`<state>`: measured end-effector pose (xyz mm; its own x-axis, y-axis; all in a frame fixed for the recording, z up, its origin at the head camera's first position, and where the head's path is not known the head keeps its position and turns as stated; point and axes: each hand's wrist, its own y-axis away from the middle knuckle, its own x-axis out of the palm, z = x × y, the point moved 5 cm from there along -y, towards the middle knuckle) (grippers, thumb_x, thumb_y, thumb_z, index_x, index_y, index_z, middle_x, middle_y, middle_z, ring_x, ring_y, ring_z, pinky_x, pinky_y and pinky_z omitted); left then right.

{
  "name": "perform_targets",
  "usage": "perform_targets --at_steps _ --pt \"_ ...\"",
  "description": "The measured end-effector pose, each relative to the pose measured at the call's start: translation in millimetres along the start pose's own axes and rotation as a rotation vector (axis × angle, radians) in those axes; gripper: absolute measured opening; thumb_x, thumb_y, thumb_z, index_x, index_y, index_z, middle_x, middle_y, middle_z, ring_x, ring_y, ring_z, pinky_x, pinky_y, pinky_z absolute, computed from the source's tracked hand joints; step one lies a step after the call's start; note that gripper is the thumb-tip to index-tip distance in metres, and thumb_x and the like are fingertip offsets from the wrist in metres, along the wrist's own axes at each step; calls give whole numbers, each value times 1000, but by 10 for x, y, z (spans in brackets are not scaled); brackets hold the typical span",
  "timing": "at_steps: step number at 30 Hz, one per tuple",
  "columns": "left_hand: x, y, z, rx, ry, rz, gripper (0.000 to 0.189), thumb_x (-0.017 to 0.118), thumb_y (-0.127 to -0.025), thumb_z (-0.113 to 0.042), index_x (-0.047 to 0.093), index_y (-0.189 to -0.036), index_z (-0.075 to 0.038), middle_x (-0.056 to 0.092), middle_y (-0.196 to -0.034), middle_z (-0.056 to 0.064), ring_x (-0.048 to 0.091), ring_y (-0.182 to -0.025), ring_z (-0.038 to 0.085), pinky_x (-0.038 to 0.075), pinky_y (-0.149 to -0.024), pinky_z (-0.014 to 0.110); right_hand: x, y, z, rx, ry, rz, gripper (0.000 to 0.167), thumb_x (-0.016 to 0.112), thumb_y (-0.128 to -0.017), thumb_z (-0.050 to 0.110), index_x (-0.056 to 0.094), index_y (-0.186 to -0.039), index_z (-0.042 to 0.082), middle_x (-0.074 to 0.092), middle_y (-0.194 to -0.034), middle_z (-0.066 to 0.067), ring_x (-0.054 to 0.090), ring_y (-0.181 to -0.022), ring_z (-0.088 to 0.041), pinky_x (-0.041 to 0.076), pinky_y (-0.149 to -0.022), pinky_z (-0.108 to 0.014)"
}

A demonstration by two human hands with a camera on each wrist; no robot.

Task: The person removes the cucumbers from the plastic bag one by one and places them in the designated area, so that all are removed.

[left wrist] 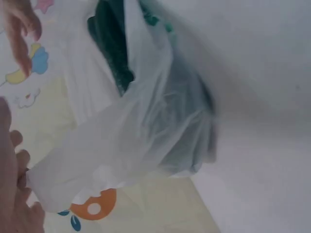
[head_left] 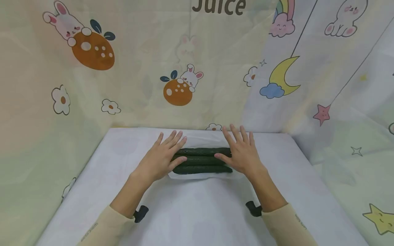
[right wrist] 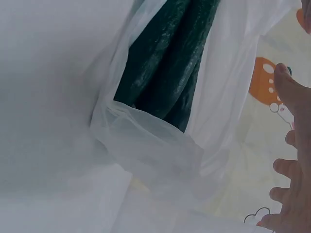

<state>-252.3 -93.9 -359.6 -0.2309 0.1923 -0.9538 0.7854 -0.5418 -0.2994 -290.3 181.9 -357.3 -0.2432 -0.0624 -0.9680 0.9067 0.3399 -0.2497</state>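
Three dark green cucumbers (head_left: 201,160) lie side by side on a thin white plastic bag (head_left: 197,176). My left hand (head_left: 162,155) is spread over their left end, fingers straight. Over the right end, my right hand (head_left: 243,153) has its fingers spread too. In the left wrist view the bag (left wrist: 150,116) covers one end of the cucumbers (left wrist: 111,41), and its edge reaches the fingers of my left hand (left wrist: 22,194); contact is unclear. The right wrist view shows the bag (right wrist: 150,141) folded over the other cucumber end (right wrist: 165,68), apart from my right hand (right wrist: 296,160).
A white tabletop (head_left: 191,212) extends around the bag. A printed cloth (head_left: 138,68) with rabbits, oranges and flowers hangs behind and at both sides. Dark wrist mounts (head_left: 141,214) stick out beside the sleeves.
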Motion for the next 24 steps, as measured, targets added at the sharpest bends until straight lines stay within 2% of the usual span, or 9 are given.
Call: perform_targets --at_steps 5,8,10,15,17,24 --pt "126 84 -90 127 -150 -29 59 53 -106 -42 41 -158 -17 35 -165 3 28 -155 22 15 -126 52 58 24 48 -30 19 -19 102 56 -89 77 16 -166 23 16 -171 -13 12 -156 -46 10 -120 -70" --pt "191 123 -109 153 -215 -29 55 56 -105 -41 47 -154 -17 40 -163 2 33 -152 22 17 -126 51 88 38 88 -47 13 -29 101 57 -89 76 18 -165 22 20 -170 -13 15 -155 -46 14 -120 -70" --pt "235 158 -96 122 -230 -8 56 55 -105 -44 48 -154 -17 40 -163 3 34 -152 22 17 -126 52 108 49 126 -57 3 -34 101 57 -90 76 19 -165 22 21 -170 -14 15 -155 -45 15 -120 -68" --pt "356 285 -23 -20 -216 35 61 50 -105 -53 48 -153 -16 40 -163 7 34 -152 26 18 -125 56 195 97 211 -78 -33 -22 100 58 -90 74 18 -165 21 22 -169 -14 15 -156 -44 16 -122 -65" --pt "388 320 1 -55 -213 28 61 52 -104 -53 50 -152 -16 42 -162 8 36 -151 27 18 -124 57 220 109 224 -84 -41 -24 101 59 -90 74 17 -165 22 23 -169 -15 16 -156 -44 16 -122 -64" --pt "428 371 119 -148 -192 -27 65 72 -93 -45 56 -146 -11 49 -156 14 43 -146 33 23 -122 57 226 79 288 -106 -40 -64 99 61 -90 71 21 -165 19 30 -167 -15 25 -153 -42 20 -122 -62"
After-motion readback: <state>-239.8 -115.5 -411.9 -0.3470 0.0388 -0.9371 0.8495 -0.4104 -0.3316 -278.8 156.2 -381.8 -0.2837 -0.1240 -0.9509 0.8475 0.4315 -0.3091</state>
